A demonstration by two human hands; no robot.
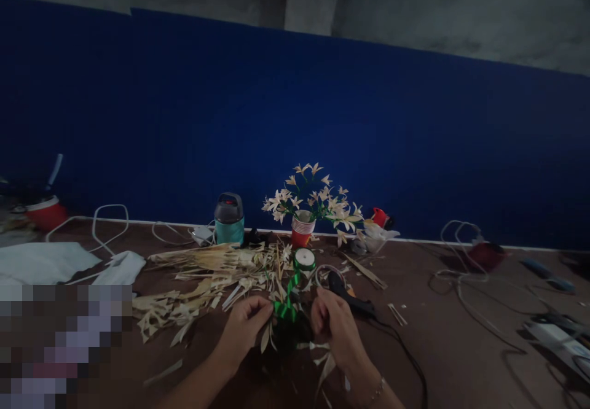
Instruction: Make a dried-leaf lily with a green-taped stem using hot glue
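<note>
My left hand (246, 326) is closed in a pinch, with a length of shiny green ribbon (286, 311) at its fingertips. The ribbon leads back to a green spool with a white centre (304, 258). My right hand (334, 320) is a little to the right, its fingers curled together; whatever they hold is too small or hidden. A pale dried leaf piece (266, 338) hangs below my left fingertips. Just beyond my right hand lies a black glue gun (350, 297) with its cord trailing toward me.
Dried husk strips (198, 268) spread across the left middle of the brown table. Behind stand a red-and-white cup (303, 231) of pale flowers (318, 203) and a teal jug (229, 225). White cloth (46, 261) lies left; white cables (465, 280) trail at right. A blue panel (258, 120) closes the back.
</note>
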